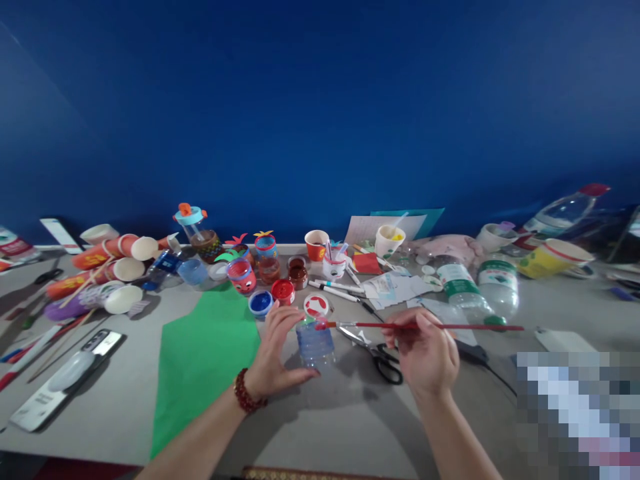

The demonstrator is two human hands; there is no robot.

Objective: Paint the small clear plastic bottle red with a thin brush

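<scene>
My left hand (pixel 275 353), with a red bead bracelet at the wrist, curls around a small clear cut-off plastic bottle piece (pixel 315 345) standing on the grey table (pixel 350 420). My right hand (pixel 425 353) pinches a long red-handled paintbrush (pixel 425 326), held level, its red-tipped bristles touching the top rim of the bottle piece. Just behind the bottle piece lie an open white lid with red paint (pixel 317 305), a red paint pot (pixel 283 291) and a blue paint pot (pixel 261 303).
A green paper sheet (pixel 200 360) lies left of my hands and black scissors (pixel 380 360) between them. Decorated jars, paper cups, markers, plastic bottles and paper scraps crowd the back of the table. A phone (pixel 65 380) lies at the left. A blue wall stands behind.
</scene>
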